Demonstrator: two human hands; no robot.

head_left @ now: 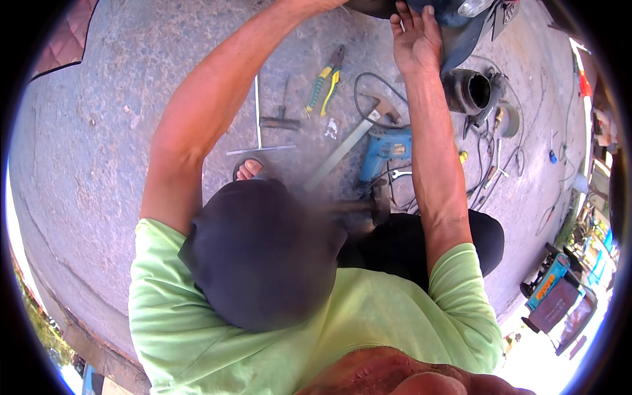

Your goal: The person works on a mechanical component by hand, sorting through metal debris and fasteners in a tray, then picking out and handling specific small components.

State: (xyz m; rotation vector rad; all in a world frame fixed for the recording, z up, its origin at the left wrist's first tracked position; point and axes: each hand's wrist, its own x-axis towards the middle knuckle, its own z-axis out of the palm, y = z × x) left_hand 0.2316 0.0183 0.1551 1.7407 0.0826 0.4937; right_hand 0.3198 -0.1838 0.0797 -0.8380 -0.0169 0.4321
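My right hand (419,45) reaches the top edge, palm turned up and fingers stretched apart against a dark plastic vehicle panel (457,43). A clear lamp (475,6) sits beside that panel. Only the edge of my left hand (324,3) shows at the top, next to the same dark bodywork; its fingers are cut off by the frame. Between my forearms, on the concrete, lie pliers (316,89) with green and yellow handles, a claw hammer (349,143) and a blue power drill (390,148). A black open-ended cylinder (471,92) stands beside the panel.
A T-handle wrench (258,112) and a small hammer-like tool (280,123) lie near my sandalled foot (249,169). An open-end wrench (399,174) is by the drill. Cables (484,148) and tools clutter the right. A rounded dark cloth shape (263,257), apparently my knee, hides some floor.
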